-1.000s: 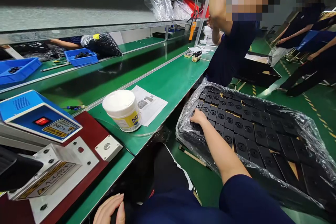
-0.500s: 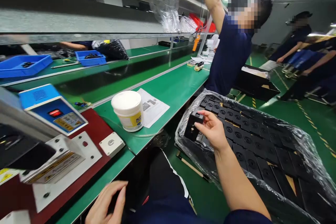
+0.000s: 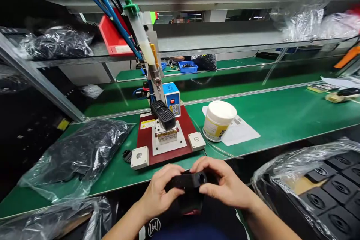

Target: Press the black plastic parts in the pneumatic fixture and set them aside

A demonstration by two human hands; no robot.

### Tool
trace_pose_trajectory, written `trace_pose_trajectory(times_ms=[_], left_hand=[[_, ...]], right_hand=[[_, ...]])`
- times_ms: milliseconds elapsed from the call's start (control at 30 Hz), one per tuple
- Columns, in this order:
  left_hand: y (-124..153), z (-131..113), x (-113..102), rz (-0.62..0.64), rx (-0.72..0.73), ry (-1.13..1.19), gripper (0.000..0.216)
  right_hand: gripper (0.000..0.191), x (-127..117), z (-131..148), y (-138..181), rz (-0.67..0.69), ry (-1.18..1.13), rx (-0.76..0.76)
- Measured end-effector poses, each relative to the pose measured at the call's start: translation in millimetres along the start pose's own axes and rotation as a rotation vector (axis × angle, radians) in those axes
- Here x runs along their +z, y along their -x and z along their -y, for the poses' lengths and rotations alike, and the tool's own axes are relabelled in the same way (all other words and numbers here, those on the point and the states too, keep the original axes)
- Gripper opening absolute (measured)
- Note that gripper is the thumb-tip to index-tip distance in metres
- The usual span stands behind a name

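Between my two hands is a black box-shaped housing (image 3: pixel 185 181) with a round hole near its right end. My left hand (image 3: pixel 164 187) grips its left end, fingers on top and thumb beneath. My right hand (image 3: pixel 221 182) pinches the right end, thumb close to the hole. Just beyond, a press fixture (image 3: pixel 165 135) stands on a dark red base, with a ribbed black part (image 3: pixel 163 114) on it, tilted. Two white button boxes (image 3: pixel 140 157) sit at the base's front corners. At lower right, a plastic-lined crate (image 3: pixel 267 172) holds several black housings (image 3: pixel 339 187).
A white tub (image 3: pixel 219 120) stands on a printed sheet (image 3: pixel 242 133) right of the fixture. A clear bag of black parts (image 3: pixel 81 153) lies at left on the green bench (image 3: pixel 281 116). Overhead runs a metal shelf (image 3: pixel 219 41) with a red bin (image 3: pixel 115 35).
My view has swung left from the crate to the fixture. The housing has come from over the crate to in front of my body, and my left hand has closed on it too.
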State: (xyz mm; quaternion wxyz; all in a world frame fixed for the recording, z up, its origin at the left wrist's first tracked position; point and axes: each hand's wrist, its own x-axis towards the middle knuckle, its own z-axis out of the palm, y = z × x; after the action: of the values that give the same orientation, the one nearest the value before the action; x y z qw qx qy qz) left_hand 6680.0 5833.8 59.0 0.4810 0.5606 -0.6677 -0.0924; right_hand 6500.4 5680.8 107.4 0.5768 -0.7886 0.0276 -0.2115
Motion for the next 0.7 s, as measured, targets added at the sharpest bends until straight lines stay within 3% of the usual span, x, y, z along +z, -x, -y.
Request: trace_pose_trajectory(times_ms=[167,433,533,700], left_hand=[[15.1,2.4,-24.0,0.020,0.022,-0.280,0.009],[-14.3,-1.4,-22.0,-0.086,0.190,-0.435,0.015],[-21.6,0.4,-16.0,-0.176,0.153,-0.357,0.028],[-34.7,11.3,-10.8,-0.522,-0.119,-0.210,0.041]], right_hand=[[0.036,16.8,1.4,-11.3,-0.028,0.180,-0.007],[0.022,15.1,5.6,-6.3,-0.148,0.327,0.031],[0.017,9.1,0.0,-2.1,-0.263,0.141,0.077],[0.022,0.6,-12.9,-5.4,-0.527,-0.554,0.237]])
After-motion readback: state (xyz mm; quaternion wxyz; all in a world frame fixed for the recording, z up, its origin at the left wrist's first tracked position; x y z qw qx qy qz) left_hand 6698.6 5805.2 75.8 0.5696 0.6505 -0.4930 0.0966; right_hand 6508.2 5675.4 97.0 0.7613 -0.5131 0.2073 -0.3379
